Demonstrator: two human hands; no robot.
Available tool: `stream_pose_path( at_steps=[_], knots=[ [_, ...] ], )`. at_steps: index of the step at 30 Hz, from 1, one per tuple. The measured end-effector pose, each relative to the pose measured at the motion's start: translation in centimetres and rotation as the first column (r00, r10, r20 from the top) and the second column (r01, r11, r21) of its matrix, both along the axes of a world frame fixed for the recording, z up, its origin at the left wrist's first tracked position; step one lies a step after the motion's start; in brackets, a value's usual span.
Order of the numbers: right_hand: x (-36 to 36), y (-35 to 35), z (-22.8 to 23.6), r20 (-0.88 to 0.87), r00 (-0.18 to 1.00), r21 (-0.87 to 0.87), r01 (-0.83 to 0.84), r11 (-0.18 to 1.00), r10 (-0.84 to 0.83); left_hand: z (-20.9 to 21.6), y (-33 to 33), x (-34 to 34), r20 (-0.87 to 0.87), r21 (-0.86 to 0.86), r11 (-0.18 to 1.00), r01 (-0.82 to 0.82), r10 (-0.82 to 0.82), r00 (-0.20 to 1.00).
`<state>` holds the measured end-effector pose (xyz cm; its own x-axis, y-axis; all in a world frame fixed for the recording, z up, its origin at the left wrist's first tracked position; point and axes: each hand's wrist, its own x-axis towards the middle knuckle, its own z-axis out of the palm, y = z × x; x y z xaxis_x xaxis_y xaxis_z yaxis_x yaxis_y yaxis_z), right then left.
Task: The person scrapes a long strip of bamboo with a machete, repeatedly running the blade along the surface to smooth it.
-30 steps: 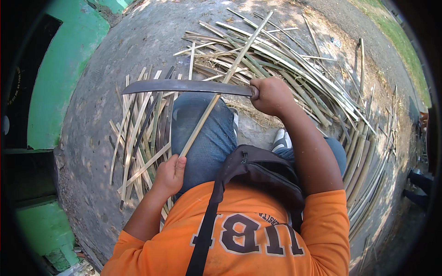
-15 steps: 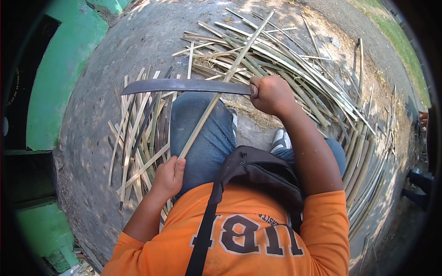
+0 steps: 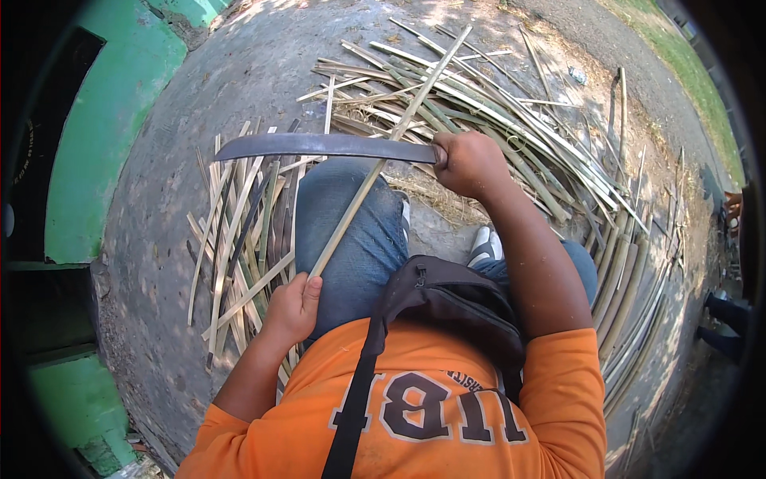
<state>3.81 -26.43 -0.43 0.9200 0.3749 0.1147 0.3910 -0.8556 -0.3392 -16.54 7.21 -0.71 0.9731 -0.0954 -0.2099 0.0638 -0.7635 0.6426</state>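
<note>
My left hand [image 3: 294, 308] is closed round the near end of a long split bamboo strip [image 3: 348, 214], the thumb lying along it. The strip slants up and away over my bent left knee, its far part above the pile ahead. My right hand [image 3: 472, 165] grips the handle of a machete [image 3: 327, 146]. Its long, slightly curved blade points left and lies across the strip, just beyond the knee. Whether the edge bites into the strip cannot be seen. The machete's handle is mostly hidden in my fist.
Cut bamboo strips [image 3: 231, 231] lie at my left, with a larger pile [image 3: 479, 112] ahead. Thicker bamboo lengths [image 3: 621, 279] rest at my right. A black bag [image 3: 455, 307] sits on my lap. A green wall [image 3: 104, 144] stands left; a person's legs [image 3: 724, 327] show far right.
The machete has shifted very slightly, its blade tip a little higher and to the right. My left hand and the bamboo strip stay almost where they were.
</note>
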Motion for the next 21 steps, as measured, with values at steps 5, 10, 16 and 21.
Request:
stream_pose_path(
  at_steps=[5, 10, 16, 21],
  knots=[
    [1.6, -2.3, -1.9, -0.035, 0.968, 0.152, 0.251, 0.956, -0.248, 0.2, 0.0, 0.3, -0.028, 0.006, 1.0, 0.003, -0.003, 1.0],
    [-0.2, -0.5, -0.7, -0.002, 0.993, 0.145, 0.118, 0.982, -0.119, 0.2, -0.1, 0.1, -0.014, 0.005, 1.0, 0.008, -0.008, 1.0],
    [1.0, -0.6, -1.1, 0.016, 0.998, 0.012, 0.065, 0.998, -0.065, 0.2, -0.1, 0.2, 0.002, 0.004, 1.0, 0.01, -0.01, 1.0],
    [1.7, -2.3, -1.3, -0.034, 0.965, 0.184, 0.263, 0.947, -0.262, -0.1, 0.1, 0.3, 0.005, 0.013, 1.0, 0.019, -0.019, 1.0]
  ],
)
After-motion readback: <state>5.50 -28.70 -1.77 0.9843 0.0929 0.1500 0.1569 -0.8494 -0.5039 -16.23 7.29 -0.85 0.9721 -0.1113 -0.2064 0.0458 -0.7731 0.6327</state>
